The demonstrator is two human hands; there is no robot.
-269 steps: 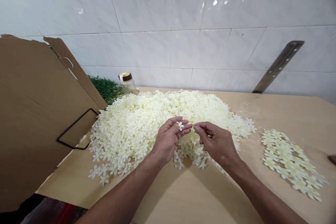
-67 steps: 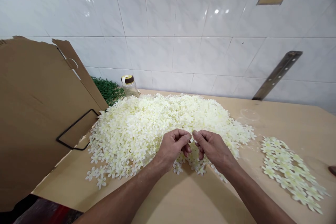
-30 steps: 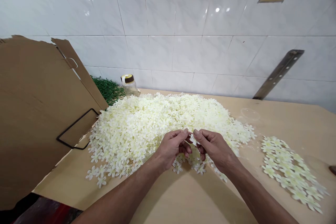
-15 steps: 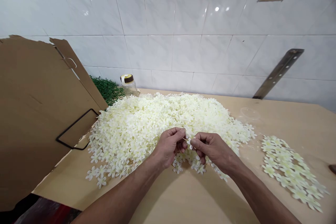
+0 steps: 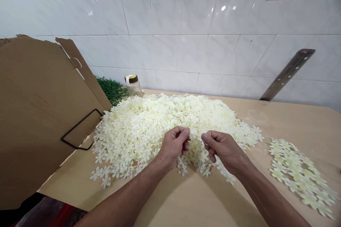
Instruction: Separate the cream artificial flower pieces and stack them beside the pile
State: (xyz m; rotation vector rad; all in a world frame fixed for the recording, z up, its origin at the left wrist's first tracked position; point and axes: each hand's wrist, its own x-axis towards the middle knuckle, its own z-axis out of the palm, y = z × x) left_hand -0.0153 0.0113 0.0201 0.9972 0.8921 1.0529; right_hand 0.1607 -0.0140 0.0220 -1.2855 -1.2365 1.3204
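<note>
The left hand [image 5: 174, 146] has its thumb pressed to a curled forefinger; the right hand [image 5: 223, 149] makes a similar closed pinch, a small gap apart from it. I cannot tell whether a blossom or anything thin sits between either set of fingertips, since pale petals lie behind both.

Around and beyond the hands spreads the heap of white blossoms [image 5: 160, 120], over the middle of the worktop [image 5: 183, 202] and back close to its far edge. Each blossom should be nearly weightless, soft and bendy, likely to cling to its neighbours; a light pinch at the yellowish centre looks safer than tugging one petal, which might crease or tear.

A flat patch of blossoms [image 5: 301, 181] lies apart, towards the worktop's right end. A few strays fan out towards its near left corner. At the far edge, a lidded bottle [image 5: 134, 88] stands just behind the heap, with green artificial foliage [image 5: 113, 90] beside it. Brown cardboard [image 5: 39, 113] rises along the left edge.
</note>
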